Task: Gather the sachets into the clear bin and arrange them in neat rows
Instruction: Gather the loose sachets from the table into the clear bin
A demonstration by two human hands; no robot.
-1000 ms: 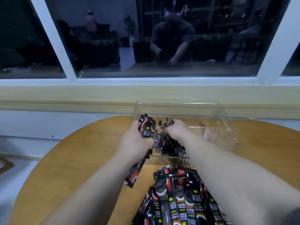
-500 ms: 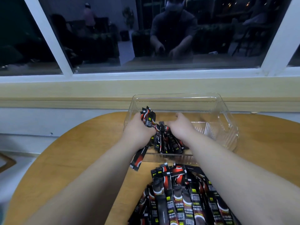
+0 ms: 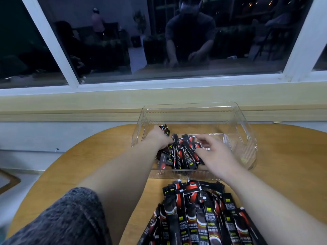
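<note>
Head view, and the big dark window (image 3: 159,41) fills the top, with a pale sill (image 3: 70,103) running under it. Below that, the round wooden table (image 3: 88,165) spreads right across the lower part.

On the far part of the table stands the clear bin (image 3: 194,108), upright, its open top facing us and its far wall close to the sill. Right in front of the bin, on the bare wood, lies the loose pile of sachets (image 3: 200,214), black and red sticks fanned out toward the camera, just beside the bin's near wall.

Inside the bin, in its left half, sits a bunch of sachets (image 3: 182,154), leaning every which way, no rows to speak of.

Now the arms: a grey knitted sleeve (image 3: 67,218) at lower left, and both forearms reach over the near wall. The left hand (image 3: 159,138) is down in the bunch, closed around it, a few sachet tips poking up past the knuckles. The right hand (image 3: 215,154) is spread, fingers loosely bent, fingertips at the bunch's right edge and gripping nothing.
</note>
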